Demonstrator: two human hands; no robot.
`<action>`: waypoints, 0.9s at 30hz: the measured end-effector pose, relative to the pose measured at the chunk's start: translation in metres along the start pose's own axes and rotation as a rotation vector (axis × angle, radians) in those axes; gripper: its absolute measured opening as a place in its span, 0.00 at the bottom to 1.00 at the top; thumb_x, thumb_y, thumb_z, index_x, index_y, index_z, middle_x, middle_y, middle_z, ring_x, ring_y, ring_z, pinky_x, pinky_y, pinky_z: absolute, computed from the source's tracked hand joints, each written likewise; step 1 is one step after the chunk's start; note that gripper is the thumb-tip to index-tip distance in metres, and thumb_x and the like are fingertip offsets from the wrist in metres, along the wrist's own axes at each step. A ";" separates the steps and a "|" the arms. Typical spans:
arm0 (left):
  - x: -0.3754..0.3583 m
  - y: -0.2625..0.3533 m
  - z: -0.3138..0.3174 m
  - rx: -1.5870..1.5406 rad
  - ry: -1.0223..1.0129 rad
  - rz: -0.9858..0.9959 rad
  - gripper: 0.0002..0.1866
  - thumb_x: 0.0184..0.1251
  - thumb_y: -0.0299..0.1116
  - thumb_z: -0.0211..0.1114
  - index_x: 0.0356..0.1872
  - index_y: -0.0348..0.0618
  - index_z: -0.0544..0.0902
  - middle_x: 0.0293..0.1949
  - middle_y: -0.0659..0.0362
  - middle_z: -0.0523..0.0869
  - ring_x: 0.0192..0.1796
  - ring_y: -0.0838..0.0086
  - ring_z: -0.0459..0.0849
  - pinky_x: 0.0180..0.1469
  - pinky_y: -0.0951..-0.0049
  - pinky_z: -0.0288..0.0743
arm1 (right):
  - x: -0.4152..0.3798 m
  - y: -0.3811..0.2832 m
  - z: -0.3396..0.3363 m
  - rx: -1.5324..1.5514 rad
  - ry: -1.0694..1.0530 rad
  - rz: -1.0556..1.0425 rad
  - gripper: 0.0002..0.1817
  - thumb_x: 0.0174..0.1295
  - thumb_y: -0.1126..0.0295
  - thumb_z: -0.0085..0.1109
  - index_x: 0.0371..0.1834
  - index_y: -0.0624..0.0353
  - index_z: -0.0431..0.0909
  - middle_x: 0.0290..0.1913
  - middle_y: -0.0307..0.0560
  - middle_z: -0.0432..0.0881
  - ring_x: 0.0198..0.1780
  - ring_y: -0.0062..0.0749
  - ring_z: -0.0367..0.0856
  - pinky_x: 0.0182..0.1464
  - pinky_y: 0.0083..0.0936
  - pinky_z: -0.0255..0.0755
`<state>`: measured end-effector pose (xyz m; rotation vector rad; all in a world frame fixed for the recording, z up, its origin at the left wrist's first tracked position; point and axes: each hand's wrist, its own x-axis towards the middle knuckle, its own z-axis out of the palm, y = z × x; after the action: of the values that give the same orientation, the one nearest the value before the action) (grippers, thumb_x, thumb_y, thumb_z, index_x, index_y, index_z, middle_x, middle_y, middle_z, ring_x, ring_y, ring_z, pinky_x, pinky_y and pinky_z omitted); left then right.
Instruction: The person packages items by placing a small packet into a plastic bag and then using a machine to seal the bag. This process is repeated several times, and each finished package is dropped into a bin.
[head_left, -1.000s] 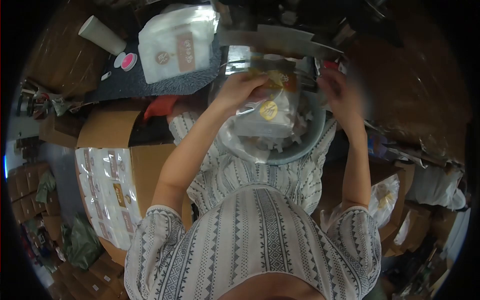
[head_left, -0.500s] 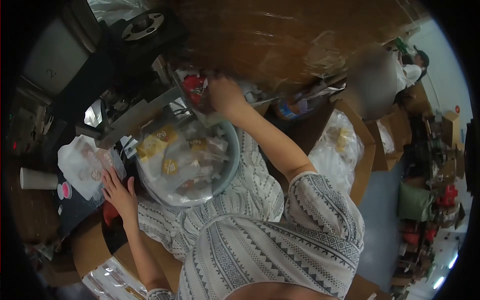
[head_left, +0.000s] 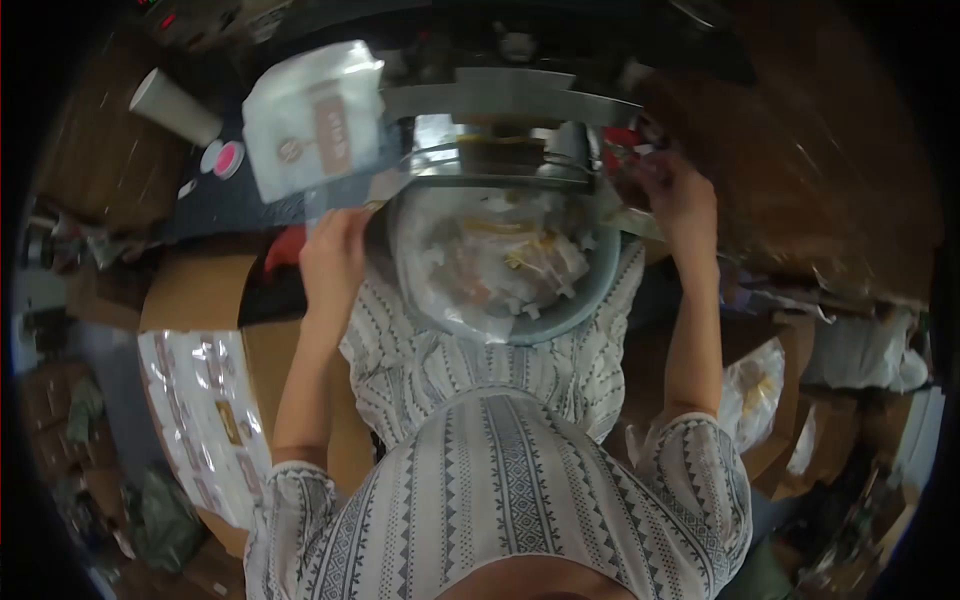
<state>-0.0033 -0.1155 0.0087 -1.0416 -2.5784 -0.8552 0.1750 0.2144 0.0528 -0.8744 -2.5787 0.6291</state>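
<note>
My left hand (head_left: 335,245) is closed at the left of the round tub (head_left: 585,308), its fingers pinched on what looks like the edge of a clear plastic bag. The tub holds clear packets with yellow and white print (head_left: 510,250). A stack of white printed bags (head_left: 315,125) lies on the dark surface beyond that hand. My right hand (head_left: 680,190) is closed at the right of the metal machine plate (head_left: 500,165), fingertips at small red and white items (head_left: 622,148); what it pinches is too small to make out.
A white cup (head_left: 175,108) lies on its side at the upper left, beside a pink round container (head_left: 228,160). An open carton of packed bags (head_left: 200,420) stands at the lower left. Another box with a plastic bag (head_left: 755,390) is at the right.
The head view has turned, so the tub now appears centred. My left hand has come off the white bags to the tub's side and closed. My right hand remains by the red items.
</note>
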 end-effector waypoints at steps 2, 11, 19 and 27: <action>-0.005 0.020 0.002 -0.054 0.020 0.034 0.04 0.62 0.27 0.62 0.34 0.37 0.80 0.32 0.50 0.81 0.35 0.51 0.81 0.34 0.59 0.74 | -0.005 -0.028 0.003 0.230 -0.082 0.003 0.12 0.55 0.70 0.65 0.43 0.58 0.81 0.32 0.50 0.84 0.36 0.38 0.85 0.39 0.31 0.78; -0.008 0.046 0.005 -0.240 -0.142 0.209 0.05 0.60 0.29 0.65 0.32 0.38 0.81 0.28 0.53 0.80 0.30 0.56 0.81 0.31 0.63 0.74 | -0.018 -0.085 0.040 0.413 -0.366 -0.661 0.12 0.56 0.75 0.64 0.44 0.60 0.81 0.45 0.43 0.84 0.45 0.29 0.82 0.47 0.26 0.74; 0.018 0.055 0.058 -0.820 -0.528 -0.363 0.13 0.67 0.36 0.63 0.40 0.34 0.83 0.30 0.53 0.86 0.32 0.73 0.86 0.33 0.74 0.75 | -0.008 -0.060 0.035 0.436 -0.196 -0.291 0.15 0.60 0.72 0.63 0.50 0.57 0.79 0.46 0.46 0.83 0.47 0.33 0.83 0.47 0.27 0.74; 0.041 0.062 0.079 -1.252 -0.482 -0.749 0.16 0.66 0.40 0.65 0.40 0.34 0.83 0.25 0.58 0.83 0.28 0.75 0.83 0.33 0.75 0.75 | 0.017 0.017 0.030 0.011 0.002 -0.137 0.16 0.63 0.68 0.59 0.53 0.56 0.78 0.44 0.55 0.81 0.47 0.49 0.81 0.48 0.34 0.73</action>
<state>0.0105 -0.0099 -0.0118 -0.3795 -2.6775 -2.9247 0.1566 0.2288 0.0218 -0.6877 -2.6035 0.6014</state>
